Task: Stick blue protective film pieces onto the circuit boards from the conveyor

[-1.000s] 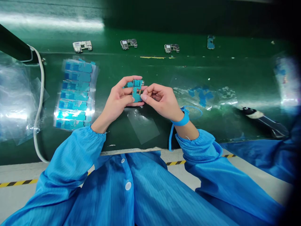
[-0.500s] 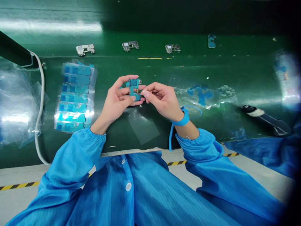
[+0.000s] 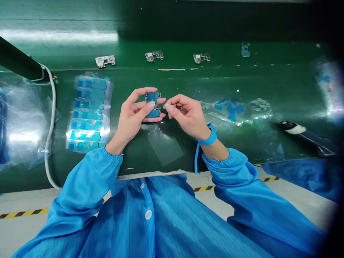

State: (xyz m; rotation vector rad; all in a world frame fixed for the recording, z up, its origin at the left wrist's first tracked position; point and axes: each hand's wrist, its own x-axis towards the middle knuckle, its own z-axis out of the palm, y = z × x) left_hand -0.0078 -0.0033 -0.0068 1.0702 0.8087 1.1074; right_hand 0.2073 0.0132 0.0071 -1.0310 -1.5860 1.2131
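A small blue circuit board (image 3: 153, 113) is held in my left hand (image 3: 133, 111), its thumb pressed on the face and its fingers behind and along the edges. My right hand (image 3: 185, 113) is beside the board's right edge, thumb and forefinger pinched together; whatever is between the tips, if anything, is too small to make out. A blue wrist strap (image 3: 208, 137) with a coiled cord circles my right wrist. To the left lies a clear sheet of blue film stickers (image 3: 90, 114) in rows.
Several circuit boards lie along the back, among them a pale one (image 3: 105, 61) and a blue one (image 3: 245, 49). Clear film (image 3: 166, 147) lies near the front edge, a bag with blue scraps (image 3: 231, 109) to the right. A white cable (image 3: 51, 143) runs down the left.
My left thumb has moved up from the board's lower end onto its middle. My right fingertips have come slightly away from the board's edge. The whole view has shifted a little.
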